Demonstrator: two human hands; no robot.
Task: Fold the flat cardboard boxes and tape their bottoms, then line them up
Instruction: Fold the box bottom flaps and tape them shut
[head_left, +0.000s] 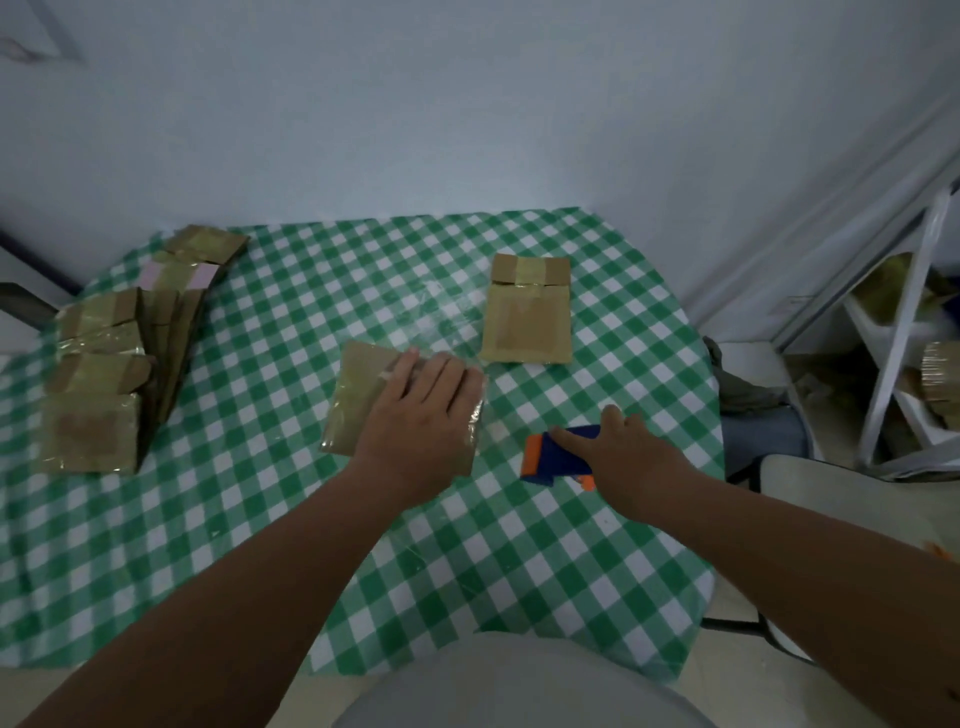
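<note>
A cardboard box (358, 397) with shiny tape over its top face lies at the middle of the green checked table (291, 322). My left hand (421, 415) lies flat on it, fingers straight and pressing the tape. To its right, my right hand (631, 447) rests on a blue and orange tape dispenser (550, 457), fingers loosely over it. Another flat taped cardboard box (527, 317) lies further back on the right. A row of taped boxes (109, 374) stands along the table's left side.
A white shelf frame (904, 322) holding cardboard stands at the right by the wall. A chair (841, 483) sits at the right of the table. The wall runs close behind the table's far edge.
</note>
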